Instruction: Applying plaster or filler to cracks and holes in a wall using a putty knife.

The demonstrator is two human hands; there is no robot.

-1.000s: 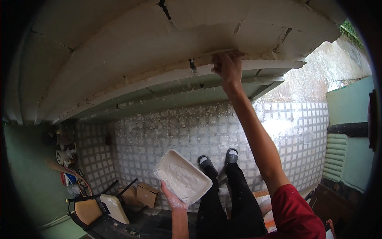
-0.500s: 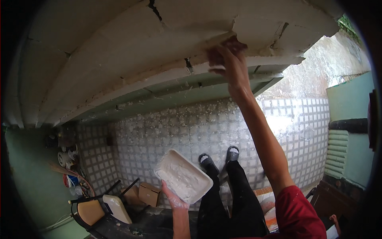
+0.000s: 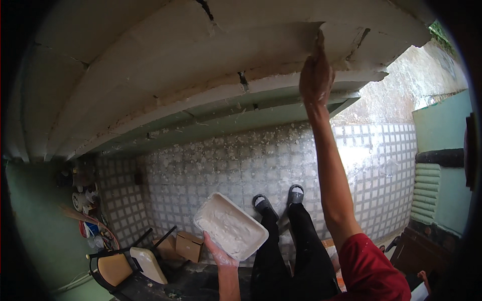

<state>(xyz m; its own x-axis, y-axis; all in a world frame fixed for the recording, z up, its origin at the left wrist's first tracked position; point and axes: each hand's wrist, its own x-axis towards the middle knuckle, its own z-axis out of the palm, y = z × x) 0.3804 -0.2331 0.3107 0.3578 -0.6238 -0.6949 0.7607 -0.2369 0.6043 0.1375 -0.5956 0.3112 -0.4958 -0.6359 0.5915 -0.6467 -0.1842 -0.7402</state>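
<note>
My left hand (image 3: 221,252) grips the lower left side of a pale rectangular tub (image 3: 262,240). White paste (image 3: 228,223) lies spread inside it, and smears of it whiten my fingers and wrist. Overhead, my right hand (image 3: 317,78) is raised at arm's length to the cracked, off-white ceiling surface (image 3: 175,65). Its fingers are closed round a flat scraper (image 3: 312,29), whose thin edge shows against the surface just beyond the fingertips; the rest is mostly hidden by the hand. A dark crack (image 3: 243,80) runs to the left of that hand.
Below, a tiled floor (image 3: 201,165) is spotted with white crumbs; my sandalled feet (image 3: 296,194) stand on it. At lower left are a chair (image 3: 114,267), a cardboard box (image 3: 189,246) and clutter by the green wall (image 3: 35,210). Another person's hand (image 3: 423,276) shows at lower right.
My right hand has swept rightward along the ceiling surface and turned, its fingers now pointing up and away. The tub in my left hand has barely shifted.
</note>
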